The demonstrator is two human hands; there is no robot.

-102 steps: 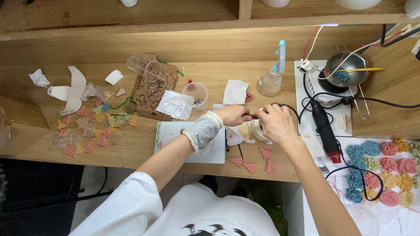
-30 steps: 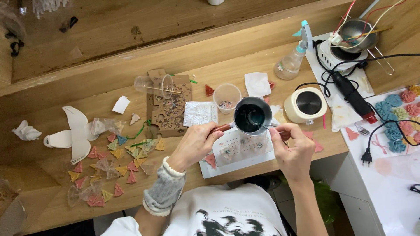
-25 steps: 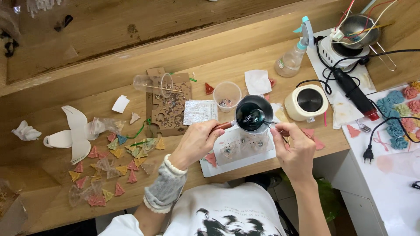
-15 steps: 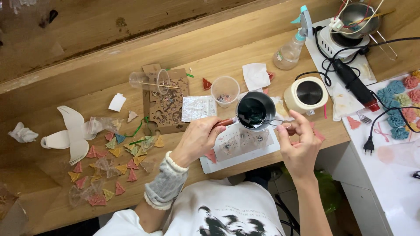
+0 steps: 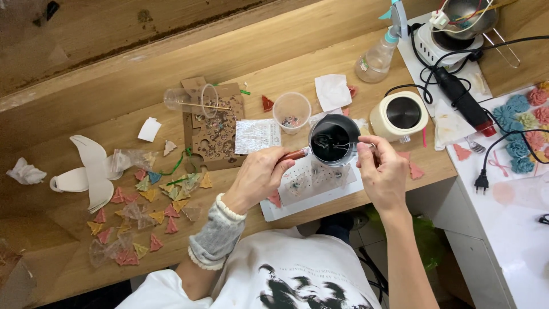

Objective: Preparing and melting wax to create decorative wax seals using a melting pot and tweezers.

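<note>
My left hand point(image 5: 260, 176) grips the brown handle of a small dark melting pot point(image 5: 333, 140), held above a white mould sheet point(image 5: 311, 186) on the wooden bench. My right hand point(image 5: 382, 171) pinches a thin metal stirring tool point(image 5: 346, 146) whose tip dips into the dark liquid in the pot. A grey knitted cuff covers my left wrist.
A cream warmer point(image 5: 399, 115) sits right of the pot, a clear plastic cup point(image 5: 291, 111) and foil square point(image 5: 257, 135) to its left. Coloured tree-shaped pieces point(image 5: 143, 209) lie scattered at left. A spray bottle point(image 5: 380, 51), black cables and a hot plate point(image 5: 452, 34) stand at back right.
The pot has stayed over the mould sheet in my left hand while my right hand brought the metal tool into it. Much earlier both hands were working near the warmer.
</note>
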